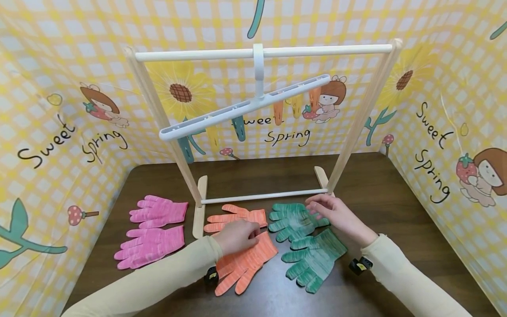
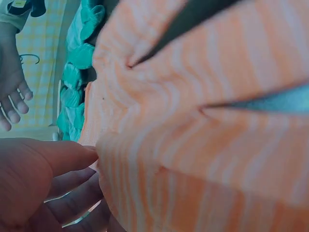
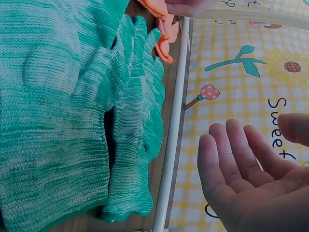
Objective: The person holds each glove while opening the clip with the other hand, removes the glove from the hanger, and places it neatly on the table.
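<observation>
Two orange striped knit gloves (image 1: pixel 248 260) lie one behind the other at the middle of the dark table. My left hand (image 1: pixel 237 237) is over them, thumb and fingers pinching the near glove at its cuff edge; in the left wrist view the thumb (image 2: pixel 79 155) shows against the orange knit (image 2: pixel 145 145), the fingertips partly hidden behind it. To the right lie two green gloves (image 1: pixel 317 259), overlapping. My right hand (image 1: pixel 336 213) hovers over the far green glove's cuff, and the right wrist view shows its fingers (image 3: pixel 236 154) loosely extended, holding nothing.
Two pink gloves (image 1: pixel 158 211) lie at the left. Behind stands a wooden rack (image 1: pixel 362 114) with a white lower rod (image 1: pixel 263 196). From its top rod (image 1: pixel 328 51) hangs a tilted pale hanger (image 1: pixel 222 116) with several coloured clips (image 1: pixel 278 112). Patterned cloth walls surround the table.
</observation>
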A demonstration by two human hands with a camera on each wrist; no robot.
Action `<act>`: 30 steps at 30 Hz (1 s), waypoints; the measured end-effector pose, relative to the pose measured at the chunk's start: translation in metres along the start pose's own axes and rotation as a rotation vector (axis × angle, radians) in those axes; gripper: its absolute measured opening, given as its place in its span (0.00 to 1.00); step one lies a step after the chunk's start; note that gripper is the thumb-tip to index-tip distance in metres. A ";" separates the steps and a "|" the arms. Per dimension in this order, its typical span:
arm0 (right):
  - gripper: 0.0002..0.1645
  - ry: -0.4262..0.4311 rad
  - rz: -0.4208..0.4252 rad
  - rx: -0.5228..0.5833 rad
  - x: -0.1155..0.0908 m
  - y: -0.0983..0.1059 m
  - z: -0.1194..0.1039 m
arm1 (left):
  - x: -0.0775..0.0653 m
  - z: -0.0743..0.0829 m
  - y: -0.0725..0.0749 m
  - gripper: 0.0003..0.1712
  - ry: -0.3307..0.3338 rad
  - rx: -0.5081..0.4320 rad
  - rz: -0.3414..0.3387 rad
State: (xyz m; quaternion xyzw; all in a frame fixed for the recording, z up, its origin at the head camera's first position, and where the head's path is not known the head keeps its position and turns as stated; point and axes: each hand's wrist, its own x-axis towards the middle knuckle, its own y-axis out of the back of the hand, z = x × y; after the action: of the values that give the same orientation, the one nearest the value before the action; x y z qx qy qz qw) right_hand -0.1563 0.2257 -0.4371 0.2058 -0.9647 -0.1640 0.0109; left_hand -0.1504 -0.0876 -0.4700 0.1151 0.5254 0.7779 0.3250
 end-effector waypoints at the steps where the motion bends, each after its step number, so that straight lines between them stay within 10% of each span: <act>1: 0.21 -0.005 -0.001 0.001 0.000 -0.001 0.000 | 0.000 0.000 -0.001 0.03 0.000 0.003 0.002; 22: 0.19 -0.032 0.033 -0.005 -0.006 -0.008 0.002 | -0.011 -0.005 0.000 0.04 0.038 0.009 0.127; 30: 0.15 0.085 0.161 -0.210 -0.012 -0.008 0.007 | -0.028 -0.016 0.010 0.09 0.098 -0.053 0.340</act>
State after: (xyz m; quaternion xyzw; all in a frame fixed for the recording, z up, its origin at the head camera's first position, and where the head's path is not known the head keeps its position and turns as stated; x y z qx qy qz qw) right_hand -0.1425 0.2256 -0.4454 0.1324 -0.9543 -0.2536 0.0865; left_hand -0.1415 -0.1192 -0.4632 0.1557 0.4928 0.8399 0.1657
